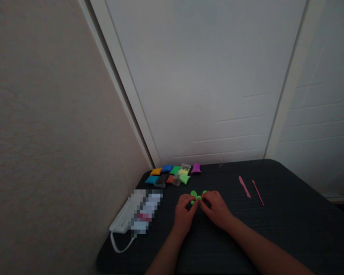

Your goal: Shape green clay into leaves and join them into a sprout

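A bright green piece of modelling clay (193,194) with several rounded, petal-like lobes sits between my hands near the middle of the dark table. My left hand (184,214) pinches its near left part between thumb and fingers. From the other side, my right hand (217,208) is closed on it too, with fingertips almost meeting those of the left. One small lobe shows above the right fingers. The fingers hide part of the clay, so its full outline cannot be made out.
Several small coloured packets (167,168) lie at the table's back left. To the right are a pink plastic knife (244,186) and a thin pink stick tool (258,193). A white strapped object (122,221), partly blurred, lies at the left edge. Walls border the left and back.
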`<state>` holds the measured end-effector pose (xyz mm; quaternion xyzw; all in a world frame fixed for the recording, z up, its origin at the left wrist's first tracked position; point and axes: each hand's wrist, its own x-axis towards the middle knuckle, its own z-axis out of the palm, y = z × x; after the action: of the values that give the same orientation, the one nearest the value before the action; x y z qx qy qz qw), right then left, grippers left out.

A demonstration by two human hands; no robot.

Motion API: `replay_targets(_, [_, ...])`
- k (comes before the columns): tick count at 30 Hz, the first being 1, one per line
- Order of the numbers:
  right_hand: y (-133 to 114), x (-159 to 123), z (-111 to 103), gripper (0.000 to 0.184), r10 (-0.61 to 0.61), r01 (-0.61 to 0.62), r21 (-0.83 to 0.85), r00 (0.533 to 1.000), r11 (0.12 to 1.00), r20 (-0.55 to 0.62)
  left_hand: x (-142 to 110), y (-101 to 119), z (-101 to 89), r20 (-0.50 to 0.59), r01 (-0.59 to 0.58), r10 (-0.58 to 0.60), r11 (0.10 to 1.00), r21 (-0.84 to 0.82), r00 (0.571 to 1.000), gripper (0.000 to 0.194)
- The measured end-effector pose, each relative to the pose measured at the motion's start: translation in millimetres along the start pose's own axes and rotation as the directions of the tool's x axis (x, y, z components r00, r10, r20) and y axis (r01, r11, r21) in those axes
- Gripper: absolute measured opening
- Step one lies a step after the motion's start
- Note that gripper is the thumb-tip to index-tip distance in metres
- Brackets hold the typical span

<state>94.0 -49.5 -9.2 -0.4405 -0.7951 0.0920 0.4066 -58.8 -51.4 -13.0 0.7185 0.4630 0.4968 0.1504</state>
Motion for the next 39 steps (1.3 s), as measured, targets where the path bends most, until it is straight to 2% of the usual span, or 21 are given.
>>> replay_targets(24, [2.3, 1.7, 2.4, 0.010, -0.027, 0.026, 0.047, 1.000, 0.999, 0.016, -0.4, -4.2, 1.0, -0.017, 0.042, -0.043, 0.997, -0.065, 0.999, 0.015])
replay_targets(39, [2.3, 2.5, 4.8, 0.009, -0.010, 0.012, 0.066, 1.000, 0.998, -0.029, 0.6, -7.9, -0.4, 0.045, 0.067, -0.063, 0.994, -0.081, 0.997, 0.017])
